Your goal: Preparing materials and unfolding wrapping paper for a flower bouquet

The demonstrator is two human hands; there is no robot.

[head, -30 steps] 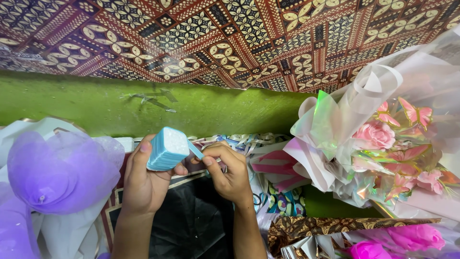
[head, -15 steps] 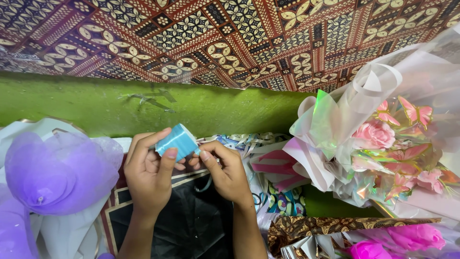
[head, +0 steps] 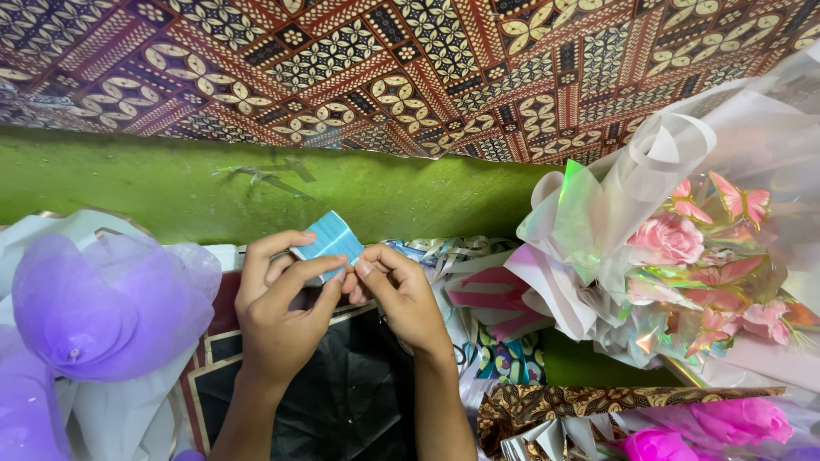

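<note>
My left hand (head: 278,303) holds a small light-blue roll of tape (head: 328,241) between thumb and fingers, just below the green wall. My right hand (head: 401,290) is pressed close beside it, its fingertips pinching at the roll's lower edge next to my left fingertips. Both hands hover over a sheet of black wrapping paper (head: 342,401).
A purple tissue bouquet (head: 102,303) lies at the left. At the right stands a pink rose bouquet (head: 683,256) in clear iridescent wrap with butterfly shapes. Magenta flowers (head: 726,427) and brown patterned paper (head: 581,401) sit bottom right. Curled ribbons (head: 444,249) lie behind my hands. Batik cloth (head: 384,68) hangs above.
The blue roll has been turned and tilted in my left hand, and my right fingers have closed in on its edge. Both hands have shifted slightly to the right.
</note>
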